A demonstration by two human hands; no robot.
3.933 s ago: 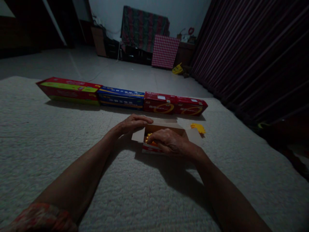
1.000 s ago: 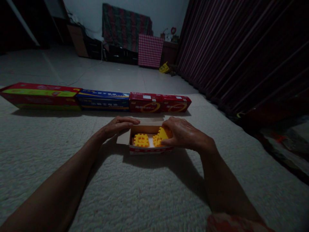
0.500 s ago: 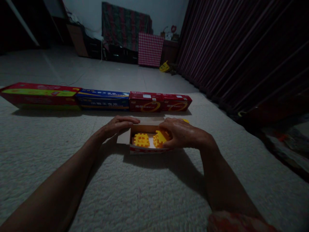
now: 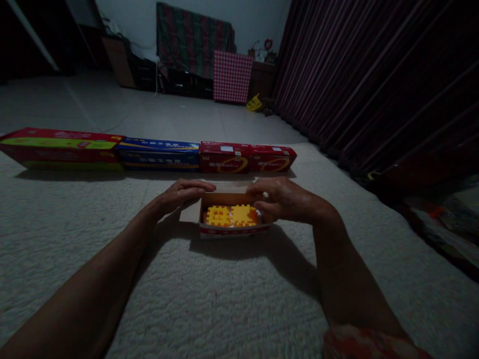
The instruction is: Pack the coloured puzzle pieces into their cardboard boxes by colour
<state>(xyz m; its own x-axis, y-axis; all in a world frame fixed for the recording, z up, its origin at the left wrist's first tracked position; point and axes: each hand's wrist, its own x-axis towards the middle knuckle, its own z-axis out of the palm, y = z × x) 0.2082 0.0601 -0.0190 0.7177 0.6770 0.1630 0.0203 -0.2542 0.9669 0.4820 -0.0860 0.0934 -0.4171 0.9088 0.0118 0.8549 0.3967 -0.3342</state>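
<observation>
A small open cardboard box [image 4: 234, 230] sits on the pale quilted mat in front of me. Inside it, two square yellow plastic building blocks with toothed edges lie side by side: a window-patterned block [image 4: 218, 216] on the left and a plainer block [image 4: 242, 215] on the right. My left hand [image 4: 179, 197] grips the back left corner of the box by its flap, fingers stretched along it. Over the right end of the box, my right hand [image 4: 279, 198] has thumb and fingers apart with nothing seen between them. Its fingertips are beside the plainer block.
Behind the box stands a row of cartons: a long red and yellow-green carton [image 4: 67, 149], a blue carton [image 4: 159, 155] and two red cartons [image 4: 224, 158]. A dark curtain [image 4: 359, 75] hangs at the right. Cloth-covered furniture [image 4: 194, 40] stands by the far wall.
My right hand has let go of the right yellow block, which now lies flat beside the other. The hand's thumb and fingers have parted and drawn back slightly. My left hand stays put.
</observation>
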